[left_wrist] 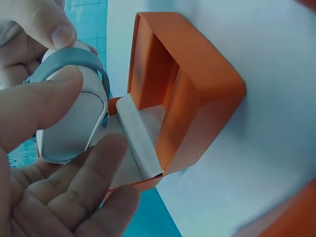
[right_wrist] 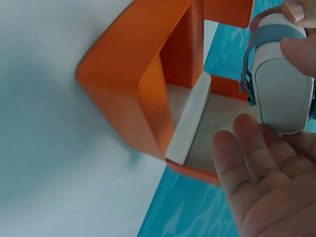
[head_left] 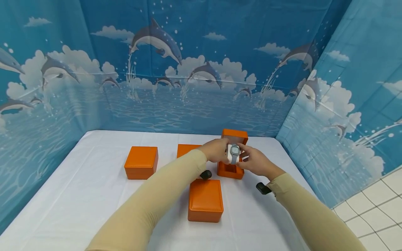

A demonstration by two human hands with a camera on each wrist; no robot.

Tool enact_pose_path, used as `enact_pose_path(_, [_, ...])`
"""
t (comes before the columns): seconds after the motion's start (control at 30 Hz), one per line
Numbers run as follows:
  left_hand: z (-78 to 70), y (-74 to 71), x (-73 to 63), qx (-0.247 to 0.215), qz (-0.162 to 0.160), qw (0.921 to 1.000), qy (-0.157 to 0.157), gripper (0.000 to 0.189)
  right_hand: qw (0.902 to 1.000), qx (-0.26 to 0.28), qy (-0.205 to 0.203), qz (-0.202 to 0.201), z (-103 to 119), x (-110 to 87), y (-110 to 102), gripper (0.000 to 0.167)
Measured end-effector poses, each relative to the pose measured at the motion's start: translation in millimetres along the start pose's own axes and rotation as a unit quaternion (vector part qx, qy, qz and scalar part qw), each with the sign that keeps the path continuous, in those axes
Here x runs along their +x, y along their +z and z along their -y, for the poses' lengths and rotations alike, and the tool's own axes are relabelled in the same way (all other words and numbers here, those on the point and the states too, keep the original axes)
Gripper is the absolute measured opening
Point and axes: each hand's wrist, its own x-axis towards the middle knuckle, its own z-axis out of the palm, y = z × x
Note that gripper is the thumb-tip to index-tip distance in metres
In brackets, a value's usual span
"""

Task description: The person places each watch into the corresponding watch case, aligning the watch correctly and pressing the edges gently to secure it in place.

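Note:
A wristwatch [head_left: 235, 150] with a square face and blue-grey strap is wrapped round a white cushion [left_wrist: 69, 126]. My left hand [head_left: 216, 150] grips the cushion from the left, its thumb [left_wrist: 54, 98] lying on the strap. From the other side my right hand [head_left: 258, 163] holds it too, with thumb [right_wrist: 301, 54] on the cushion and fingers spread below. Both hands are over an open orange box [head_left: 230, 173], whose raised lid [head_left: 235, 132] stands at the back. Inside the box, a pale lining [right_wrist: 224, 116] and a hollow show.
Closed orange boxes stand on the white-covered table [head_left: 94, 195]: one at left [head_left: 142, 162], one in front [head_left: 205, 200], and another [head_left: 187, 150] partly behind my left arm. A dolphin-printed curtain [head_left: 188, 104] encloses the back and sides.

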Motion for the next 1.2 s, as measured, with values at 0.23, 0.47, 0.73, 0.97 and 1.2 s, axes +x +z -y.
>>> enact_pose_path(0.23, [-0.8,6.0,8.9,0.025,0.012,0.9992,-0.028,0.071,0.9998,-0.018,-0.001,0.012,-8.3,4.5,-0.6,0.084])
enact_pose_path(0.47, [-0.9,11.6,16.6,0.051,0.017,0.9981,-0.03,0.061,0.9994,-0.022,-0.003,0.028,-13.4,8.1,0.9,0.082])
enact_pose_path(0.73, [4.1,19.8,28.3,0.09,0.021,0.9953,-0.031,0.061,0.9989,-0.034,-0.001,0.032,-21.6,15.2,4.7,0.081])
enact_pose_path(0.97, [7.5,24.2,36.2,0.112,0.027,0.9925,-0.041,0.059,0.9986,-0.042,-0.001,0.034,-24.3,19.4,8.3,0.08])
enact_pose_path(1.2, [4.9,24.4,36.6,0.139,0.032,0.989,-0.039,0.052,0.9978,-0.055,-0.007,0.036,-27.9,22.7,10.8,0.08])
